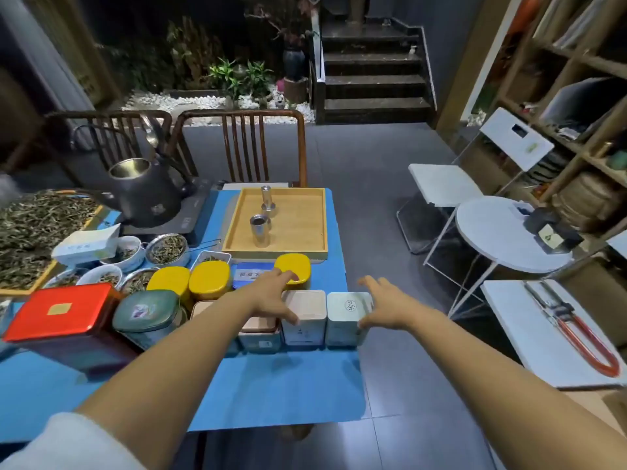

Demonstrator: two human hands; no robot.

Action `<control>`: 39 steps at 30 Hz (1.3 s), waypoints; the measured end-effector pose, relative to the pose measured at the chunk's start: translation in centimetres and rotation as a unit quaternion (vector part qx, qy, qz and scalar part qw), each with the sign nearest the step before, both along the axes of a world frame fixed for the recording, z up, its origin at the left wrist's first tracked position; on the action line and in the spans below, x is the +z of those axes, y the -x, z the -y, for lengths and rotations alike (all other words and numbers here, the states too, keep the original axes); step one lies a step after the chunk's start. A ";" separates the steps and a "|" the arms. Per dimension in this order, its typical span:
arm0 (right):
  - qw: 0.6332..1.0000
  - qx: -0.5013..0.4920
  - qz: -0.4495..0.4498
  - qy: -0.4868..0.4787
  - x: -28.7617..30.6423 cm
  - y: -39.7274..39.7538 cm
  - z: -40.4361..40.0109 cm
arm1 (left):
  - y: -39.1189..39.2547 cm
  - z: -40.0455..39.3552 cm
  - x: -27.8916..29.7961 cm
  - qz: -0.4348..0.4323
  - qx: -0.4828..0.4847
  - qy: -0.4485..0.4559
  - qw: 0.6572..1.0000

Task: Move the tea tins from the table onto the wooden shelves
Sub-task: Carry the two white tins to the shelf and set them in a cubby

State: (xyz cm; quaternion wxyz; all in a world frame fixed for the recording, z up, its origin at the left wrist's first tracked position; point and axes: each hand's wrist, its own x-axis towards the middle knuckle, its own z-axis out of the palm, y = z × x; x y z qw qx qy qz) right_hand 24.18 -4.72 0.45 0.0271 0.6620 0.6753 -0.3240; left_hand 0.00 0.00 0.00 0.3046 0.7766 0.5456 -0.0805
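Three yellow tins [209, 279] and two pale square tins [304, 315] crowd the blue table [288, 385]. Both hands, left [271, 293] and right [386, 308], reach spread-fingered, gripping nothing.

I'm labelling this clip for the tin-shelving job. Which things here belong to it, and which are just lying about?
Job: white tin with round mark, pale square tin, yellow tins, green tin, red tin, wooden shelves.

Lying about: kettle, wooden tray, bowls of leaves, round white table.

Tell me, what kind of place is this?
Probably a tea shop or tea room. Loose dried tea leaves lie heaped on a tray beside a dark kettle, many tea tins crowd the blue table, and wooden shelves of stock line the right wall.
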 end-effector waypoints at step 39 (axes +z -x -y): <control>0.993 -0.093 -0.035 -0.060 0.5 -4.7 1.5 | -6.3 -1.0 2.7 0.039 -0.088 -0.069 0.993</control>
